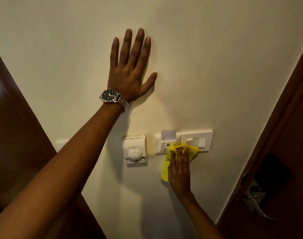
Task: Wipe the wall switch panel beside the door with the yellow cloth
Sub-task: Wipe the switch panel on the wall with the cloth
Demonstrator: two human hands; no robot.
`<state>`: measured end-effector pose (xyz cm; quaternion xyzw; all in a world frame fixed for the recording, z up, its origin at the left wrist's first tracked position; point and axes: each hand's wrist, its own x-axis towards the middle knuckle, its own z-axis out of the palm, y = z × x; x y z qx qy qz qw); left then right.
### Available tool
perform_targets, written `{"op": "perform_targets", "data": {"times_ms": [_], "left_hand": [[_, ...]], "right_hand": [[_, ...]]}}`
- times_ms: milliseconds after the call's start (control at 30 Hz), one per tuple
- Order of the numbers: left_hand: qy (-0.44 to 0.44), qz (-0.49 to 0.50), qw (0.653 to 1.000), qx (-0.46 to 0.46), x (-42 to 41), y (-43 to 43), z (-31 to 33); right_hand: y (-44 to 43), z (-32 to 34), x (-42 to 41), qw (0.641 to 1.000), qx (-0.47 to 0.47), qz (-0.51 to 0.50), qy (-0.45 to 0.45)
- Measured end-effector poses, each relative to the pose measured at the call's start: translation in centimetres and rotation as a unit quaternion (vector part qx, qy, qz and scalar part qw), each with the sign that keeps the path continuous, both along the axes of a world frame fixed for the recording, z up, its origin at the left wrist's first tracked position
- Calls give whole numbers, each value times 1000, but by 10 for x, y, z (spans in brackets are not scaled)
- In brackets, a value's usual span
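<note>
Right hand, fingers straight together, pressed the yellow cloth seemingly against the switch panel; left hand lay spread-fingered on the wall.

We have one wide-angle view, worn on the head and facing the wall nearly square on. It is close, with both forearms coming in from the bottom edge and reaching it. The left hand sits above centre, the switch panel below and right of centre. At the sides the door and the dark wood opposite slant toward each other at the bottom.
</note>
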<state>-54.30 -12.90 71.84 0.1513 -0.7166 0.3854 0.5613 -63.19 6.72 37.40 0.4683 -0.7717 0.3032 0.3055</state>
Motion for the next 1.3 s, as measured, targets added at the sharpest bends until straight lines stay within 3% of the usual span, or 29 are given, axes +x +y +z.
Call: {"op": "perform_targets", "data": {"times_ms": [167, 367, 533, 767, 900, 1067, 1300], "left_hand": [[13, 1, 1000, -6, -3, -3, -1], [8, -7, 1000, 4, 1, 0, -1], [8, -13, 1000, 4, 1, -1, -2], [3, -12, 1000, 4, 4, 4, -2], [8, -9, 1000, -1, 1, 0, -4], [2, -11, 1000, 10, 2, 1, -4], [15, -5, 1000, -6, -2, -4, -4]], "right_hand": [[-15, 29, 1, 1000, -18, 18, 0], [-9, 5, 16, 1000, 10, 8, -6], [-32, 43, 18, 998, -33, 43, -34], [-15, 9, 20, 999, 21, 25, -25], [-30, 29, 23, 996, -13, 25, -86], [-23, -9, 28, 997, 17, 5, -71], [-46, 29, 36, 999, -50, -9, 13]]}}
